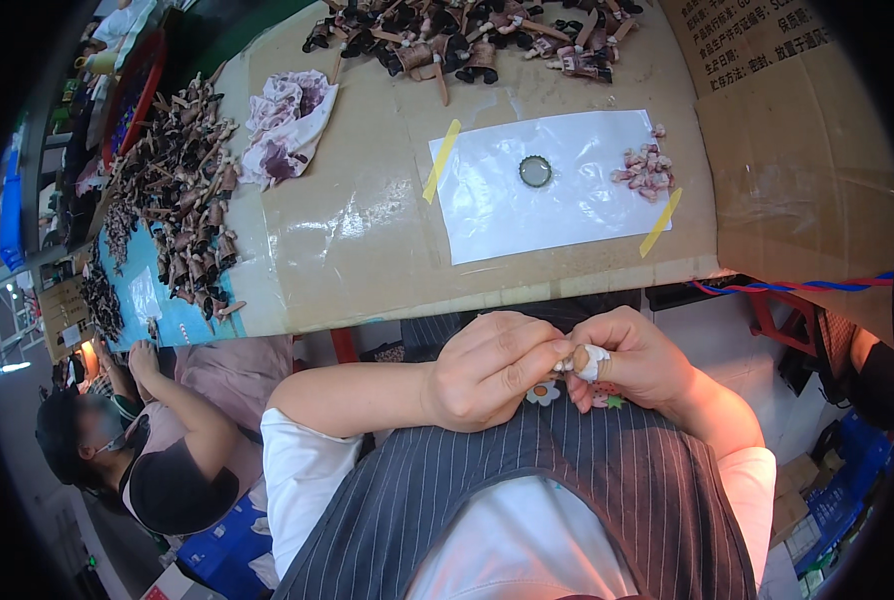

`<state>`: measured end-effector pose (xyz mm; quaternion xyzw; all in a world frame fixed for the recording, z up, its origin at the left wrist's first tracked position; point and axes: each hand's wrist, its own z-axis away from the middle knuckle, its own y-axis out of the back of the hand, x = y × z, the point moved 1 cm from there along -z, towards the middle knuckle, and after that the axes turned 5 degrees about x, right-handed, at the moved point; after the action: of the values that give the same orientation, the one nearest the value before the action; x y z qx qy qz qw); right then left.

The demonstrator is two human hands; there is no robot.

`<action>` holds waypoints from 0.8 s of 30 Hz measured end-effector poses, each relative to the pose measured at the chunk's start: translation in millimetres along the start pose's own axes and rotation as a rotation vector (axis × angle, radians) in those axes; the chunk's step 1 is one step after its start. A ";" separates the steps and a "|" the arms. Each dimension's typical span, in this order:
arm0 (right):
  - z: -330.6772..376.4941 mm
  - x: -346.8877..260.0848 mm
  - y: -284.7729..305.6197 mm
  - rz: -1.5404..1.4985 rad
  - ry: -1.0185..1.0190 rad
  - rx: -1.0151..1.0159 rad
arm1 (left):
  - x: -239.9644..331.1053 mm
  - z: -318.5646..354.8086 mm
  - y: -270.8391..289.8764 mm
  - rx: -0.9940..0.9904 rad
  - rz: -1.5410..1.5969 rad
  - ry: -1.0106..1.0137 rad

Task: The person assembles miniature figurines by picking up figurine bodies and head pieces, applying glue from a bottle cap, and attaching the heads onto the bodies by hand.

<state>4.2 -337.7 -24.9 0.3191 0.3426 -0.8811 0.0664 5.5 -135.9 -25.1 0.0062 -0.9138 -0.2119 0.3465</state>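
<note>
My left hand [492, 368] and my right hand [639, 362] meet in front of my chest, just off the near table edge. Both are closed, with fingertips pinched together around a small pale piece [564, 366]; most of it is hidden by the fingers. White tape [593, 363] wraps one digit of my right hand. On the table beyond, a sheet of white paper [507, 225] is fixed with yellow tape. A metal bottle cap [535, 171] lies on it, and a small heap of pinkish, pale little parts [647, 174] sits at its right end.
Brown toy figures [467, 40] are heaped at the far edge, with more figures [182, 200] on the left. A crumpled stained cloth [289, 125] lies between. A cardboard box [807, 170] walls the right side. Another person [182, 435] works at the left.
</note>
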 end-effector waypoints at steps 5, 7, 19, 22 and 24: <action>2.0 2.8 1.7 0.011 0.027 -0.021 | 2.6 0.5 -1.3 -0.002 -0.006 -0.013; 1.7 1.2 1.1 0.016 0.023 -0.019 | 3.4 0.6 -0.9 -0.003 -0.013 -0.010; -7.9 -1.8 -1.1 0.007 -0.053 0.007 | -3.6 9.2 1.0 0.025 -0.023 0.019; -12.4 -0.7 -3.8 -0.002 -0.029 0.012 | -3.6 12.7 3.9 0.019 -0.036 0.032; -14.3 -2.1 -5.0 -0.016 -0.010 0.001 | -5.3 13.4 4.4 0.008 -0.047 0.046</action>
<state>11.6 -324.9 -28.9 0.3122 0.3442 -0.8834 0.0610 1.5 -125.9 -35.7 0.0337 -0.9061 -0.2159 0.3623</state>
